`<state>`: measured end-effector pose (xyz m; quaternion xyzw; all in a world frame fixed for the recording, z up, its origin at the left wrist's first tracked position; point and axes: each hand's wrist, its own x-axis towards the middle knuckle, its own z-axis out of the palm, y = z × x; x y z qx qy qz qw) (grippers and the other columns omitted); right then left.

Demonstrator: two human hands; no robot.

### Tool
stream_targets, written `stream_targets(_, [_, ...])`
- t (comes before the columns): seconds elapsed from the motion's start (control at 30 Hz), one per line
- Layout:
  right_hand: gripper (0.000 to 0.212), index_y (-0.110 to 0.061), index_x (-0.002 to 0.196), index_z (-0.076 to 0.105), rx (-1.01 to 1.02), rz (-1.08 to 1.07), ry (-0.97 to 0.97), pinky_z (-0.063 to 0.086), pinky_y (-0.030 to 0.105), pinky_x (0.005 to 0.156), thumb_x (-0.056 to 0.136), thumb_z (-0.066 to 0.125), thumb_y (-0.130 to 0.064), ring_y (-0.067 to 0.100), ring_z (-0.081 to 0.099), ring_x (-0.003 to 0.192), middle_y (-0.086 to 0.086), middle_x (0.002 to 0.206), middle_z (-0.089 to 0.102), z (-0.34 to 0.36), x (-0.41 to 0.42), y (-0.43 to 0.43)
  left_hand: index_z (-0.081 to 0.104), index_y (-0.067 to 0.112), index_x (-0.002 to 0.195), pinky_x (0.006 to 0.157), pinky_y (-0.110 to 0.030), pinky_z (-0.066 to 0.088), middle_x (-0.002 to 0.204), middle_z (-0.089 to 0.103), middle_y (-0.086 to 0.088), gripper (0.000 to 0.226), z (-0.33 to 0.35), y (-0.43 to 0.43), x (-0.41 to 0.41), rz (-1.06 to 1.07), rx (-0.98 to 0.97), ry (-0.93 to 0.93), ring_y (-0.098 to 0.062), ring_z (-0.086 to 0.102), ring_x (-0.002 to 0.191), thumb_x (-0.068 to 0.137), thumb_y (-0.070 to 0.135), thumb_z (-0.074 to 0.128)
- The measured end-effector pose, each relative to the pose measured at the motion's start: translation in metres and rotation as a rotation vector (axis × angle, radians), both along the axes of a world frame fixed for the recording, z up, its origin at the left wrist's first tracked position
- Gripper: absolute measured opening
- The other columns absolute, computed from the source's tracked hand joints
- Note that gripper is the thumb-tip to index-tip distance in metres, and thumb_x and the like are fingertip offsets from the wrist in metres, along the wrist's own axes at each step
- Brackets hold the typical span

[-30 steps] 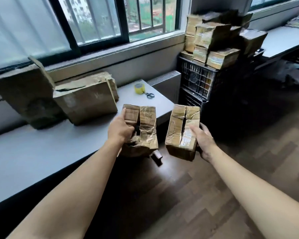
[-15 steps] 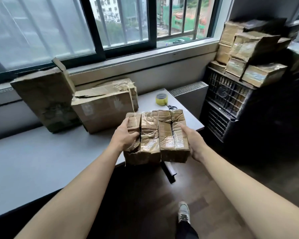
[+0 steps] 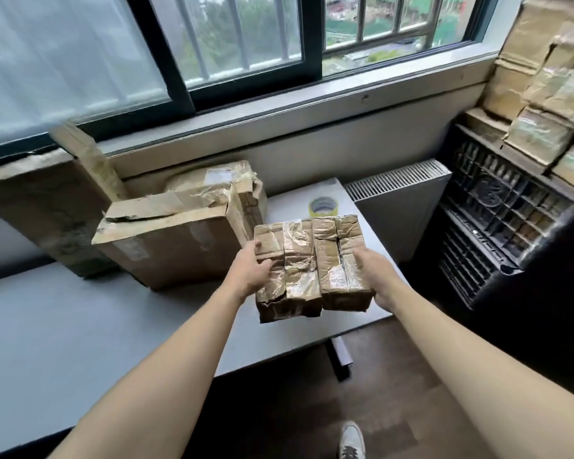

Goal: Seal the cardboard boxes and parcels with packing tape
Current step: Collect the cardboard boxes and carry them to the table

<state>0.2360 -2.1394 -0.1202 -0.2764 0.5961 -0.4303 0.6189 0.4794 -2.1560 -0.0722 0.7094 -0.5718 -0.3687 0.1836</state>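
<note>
Left hand [image 3: 250, 273] grips left parcel [image 3: 290, 260], right hand [image 3: 376, 278] right parcel [image 3: 340, 256]; undersides hidden.

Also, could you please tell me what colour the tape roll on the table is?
The tape roll is yellow, seen in the head view.

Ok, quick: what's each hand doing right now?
Left hand: grips the crumpled taped brown cardboard parcel.
Right hand: grips the slit-topped taped brown cardboard parcel beside it.
</note>
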Motion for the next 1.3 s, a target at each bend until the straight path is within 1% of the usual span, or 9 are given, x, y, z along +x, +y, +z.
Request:
stream_targets(0.07, [0.022, -0.012, 0.105, 0.068, 0.019, 0.005, 0.004, 0.057, 0.029, 0.064, 0.102, 0.047, -0.014, 0.017, 0.074, 0.079, 0.004, 0.092, 0.077, -0.008, -0.004, -0.02, 0.038, 0.007, 0.147, 0.109, -0.026, 0.037, 0.147, 0.047, -0.009, 0.058, -0.008, -0.017, -0.007, 0.011, 0.026, -0.014, -0.021, 0.049, 0.131, 0.095, 0.014, 0.061])
stream_targets(0.23, [0.021, -0.025, 0.105, 0.069, 0.002, 0.072, 0.012, 0.055, 0.045, 0.095, 0.094, 0.052, -0.018, 0.023, 0.07, 0.106, 0.003, 0.113, 0.074, -0.03, 0.0, -0.058, 0.045, 0.005, 0.141, 0.083, -0.009, 0.033, 0.132, 0.055, -0.004, 0.046, -0.022, -0.046, -0.013, 0.049, 0.062, -0.063, -0.012, 0.052, 0.11, 0.096, 0.009, 0.057])
stream_targets(0.3, [0.02, -0.024, 0.108, 0.069, -0.002, 0.049, 0.017, 0.057, 0.04, 0.091, 0.093, 0.057, -0.021, 0.02, 0.069, 0.105, 0.0, 0.112, 0.074, -0.032, 0.002, -0.069, 0.045, 0.006, 0.14, 0.075, -0.006, 0.029, 0.129, 0.056, -0.003, 0.045, -0.022, -0.054, -0.015, 0.037, 0.07, -0.087, -0.01, 0.05, 0.105, 0.097, 0.009, 0.055])
stream_targets(0.43, [0.019, -0.017, 0.109, 0.069, -0.006, 0.026, 0.069, 0.055, 0.026, 0.076, 0.096, 0.055, -0.013, 0.013, 0.069, 0.091, 0.004, 0.11, 0.073, -0.029, 0.001, -0.082, 0.037, 0.01, 0.149, 0.095, -0.015, 0.03, 0.148, 0.047, -0.005, 0.055, -0.014, -0.062, -0.02, -0.009, 0.073, -0.143, -0.02, 0.046, 0.133, 0.097, 0.017, 0.054])
stream_targets(0.53, [0.027, -0.014, 0.122, 0.063, -0.002, -0.021, 0.11, 0.052, 0.024, 0.075, 0.096, 0.06, -0.021, 0.012, 0.067, 0.097, 0.002, 0.115, 0.069, -0.027, -0.003, -0.08, 0.042, 0.013, 0.148, 0.112, -0.031, 0.035, 0.149, 0.047, -0.006, 0.054, -0.007, -0.065, -0.022, -0.054, 0.06, -0.162, -0.022, 0.046, 0.134, 0.096, 0.02, 0.054])
stream_targets(0.7, [0.03, -0.015, 0.123, 0.058, 0.001, -0.101, 0.146, 0.043, 0.024, 0.075, 0.095, 0.063, -0.023, 0.006, 0.056, 0.084, 0.001, 0.108, 0.063, -0.014, -0.01, -0.063, 0.047, 0.008, 0.143, 0.113, -0.036, 0.037, 0.146, 0.051, -0.008, 0.049, 0.002, -0.063, -0.024, -0.132, 0.0, -0.169, -0.023, 0.048, 0.133, 0.096, 0.016, 0.052])
stream_targets(0.87, [0.022, -0.012, 0.115, 0.064, -0.053, -0.24, 0.249, 0.044, 0.025, 0.076, 0.096, 0.059, -0.023, 0.017, 0.059, 0.095, 0.001, 0.106, 0.064, 0.006, -0.013, -0.02, 0.057, 0.008, 0.132, 0.102, -0.03, 0.044, 0.131, 0.061, -0.007, 0.035, 0.006, -0.047, -0.028, -0.212, -0.097, -0.112, -0.02, 0.058, 0.115, 0.098, 0.016, 0.051])
stream_targets(1.0, [0.008, -0.014, 0.092, 0.064, -0.129, -0.345, 0.301, 0.051, 0.031, 0.076, 0.094, 0.06, -0.02, 0.015, 0.06, 0.08, -0.002, 0.085, 0.066, 0.027, -0.003, 0.039, 0.065, 0.003, 0.121, 0.093, -0.025, 0.044, 0.115, 0.066, -0.007, 0.028, 0.007, -0.017, -0.036, -0.323, -0.21, -0.048, -0.018, 0.061, 0.106, 0.099, 0.015, 0.053])
stream_targets(1.3, [0.022, -0.013, 0.08, 0.062, -0.114, -0.606, 0.346, 0.048, 0.019, 0.052, 0.099, 0.052, -0.011, 0.005, 0.055, 0.053, 0.004, 0.073, 0.065, 0.029, 0.013, 0.232, 0.07, 0.013, 0.11, 0.093, -0.035, 0.053, 0.101, 0.072, -0.006, 0.022, -0.024, 0.116, -0.089, -0.701, -0.166, 0.079, -0.021, 0.068, 0.095, 0.095, 0.017, 0.055])
